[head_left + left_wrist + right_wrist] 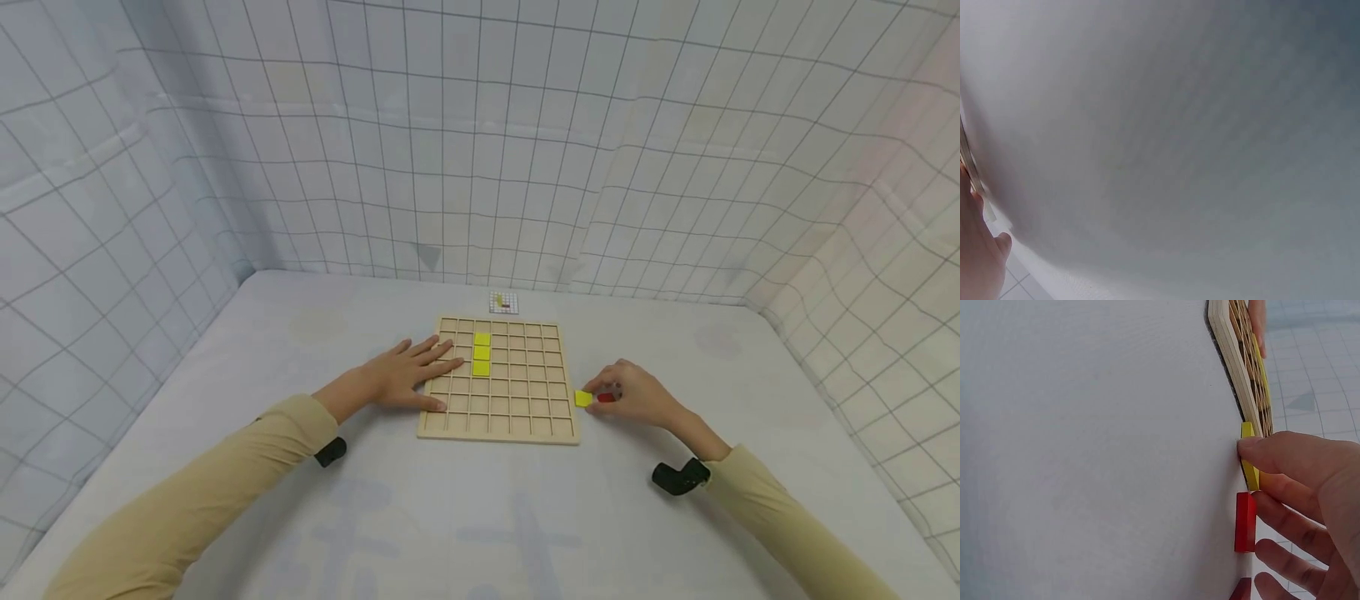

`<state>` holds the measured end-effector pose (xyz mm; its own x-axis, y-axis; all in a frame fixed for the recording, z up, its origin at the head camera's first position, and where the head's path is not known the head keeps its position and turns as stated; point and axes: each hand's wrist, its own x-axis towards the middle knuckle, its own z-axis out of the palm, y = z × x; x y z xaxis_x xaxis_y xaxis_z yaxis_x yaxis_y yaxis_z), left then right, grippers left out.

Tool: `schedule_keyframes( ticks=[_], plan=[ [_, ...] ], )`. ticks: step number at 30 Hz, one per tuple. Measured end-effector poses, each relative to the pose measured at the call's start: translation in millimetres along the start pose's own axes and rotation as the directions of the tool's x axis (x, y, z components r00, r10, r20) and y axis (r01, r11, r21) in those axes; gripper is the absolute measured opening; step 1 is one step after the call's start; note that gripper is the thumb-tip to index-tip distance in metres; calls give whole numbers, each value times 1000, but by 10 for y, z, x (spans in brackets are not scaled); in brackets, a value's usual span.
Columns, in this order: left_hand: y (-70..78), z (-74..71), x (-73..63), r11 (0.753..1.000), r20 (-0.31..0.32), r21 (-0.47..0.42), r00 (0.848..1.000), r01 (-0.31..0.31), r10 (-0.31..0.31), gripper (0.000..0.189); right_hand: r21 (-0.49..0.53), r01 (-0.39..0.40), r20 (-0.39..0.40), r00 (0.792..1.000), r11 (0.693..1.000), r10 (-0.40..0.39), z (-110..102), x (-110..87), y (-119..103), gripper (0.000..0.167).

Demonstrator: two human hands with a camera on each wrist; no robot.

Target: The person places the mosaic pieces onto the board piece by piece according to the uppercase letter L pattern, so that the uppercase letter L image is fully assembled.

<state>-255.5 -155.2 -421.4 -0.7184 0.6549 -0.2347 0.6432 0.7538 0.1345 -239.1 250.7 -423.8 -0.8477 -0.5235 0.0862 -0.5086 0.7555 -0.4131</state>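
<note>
Yellow tile (pixel 583 399) pinched by right hand (pixel 636 395) beside wooden grid board (pixel 519 387); left hand (pixel 401 377) laid on board edge, fingers spread wide.

The board (pixel 498 438) under my left hand (pixel 397 377) looks like bare pale wood, matt and smooth, its edge (pixel 1237 369) layered like plywood. The yellow tile (pixel 582 399) I pinch in my right hand (pixel 637 397) has a smooth face; whether it is plastic or painted wood I cannot tell. The nearest red block (pixel 1245 522) is smooth too, with a faint sheen. My tabletop (pixel 450 492) is matt, apparently cloth-covered, and the gridded hanging (pixel 450 167) behind is creased, dull fabric. My beige sleeves (pixel 202 487) are matt cloth, the black wrist fitting (pixel 678 477) smooth and plastic-looking
</note>
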Motion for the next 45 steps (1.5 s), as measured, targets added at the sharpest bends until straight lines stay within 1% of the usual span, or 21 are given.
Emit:
schedule_keyframes(
  ticks=[6,8,14,19,22,28,31,34,39,45],
  plan=[
    [2,0,7,1000,1,7,1000,-4,4,80,-45,-17,-27,1000,999,16,-24,4,-36,23],
    [4,-4,4,1000,3,8,1000,0,0,80,-43,-16,-45,999,999,14,-34,21,-50,23],
    [4,-2,-13,1000,0,1,1000,3,-3,80,-5,-45,-108,993,999,44,-32,105,-134,25],
    [-3,11,-7,1000,2,5,1000,6,-6,81,23,-17,-160,987,1000,20,14,181,-229,27],
    [-2,10,-10,1000,-8,1,1000,0,0,80,38,-7,-184,983,999,14,51,227,-280,27],
    [11,-9,-24,1000,-15,1,1000,-1,1,79,52,14,-217,976,999,-2,109,313,-389,26],
    [18,-15,-28,1000,-18,-5,1000,-4,4,79,57,34,-225,974,998,-20,140,355,-448,26],
    [24,-26,-33,1000,-20,-3,1000,-5,5,79,78,38,-223,975,996,-19,187,404,-508,26],
    [14,-13,-31,1000,-21,2,1000,-9,9,79,120,22,-187,982,993,1,267,484,-628,25],
    [12,-9,-31,1000,-27,2,1000,-4,4,79,123,8,-165,986,992,13,338,575,-764,26]
  ],
)
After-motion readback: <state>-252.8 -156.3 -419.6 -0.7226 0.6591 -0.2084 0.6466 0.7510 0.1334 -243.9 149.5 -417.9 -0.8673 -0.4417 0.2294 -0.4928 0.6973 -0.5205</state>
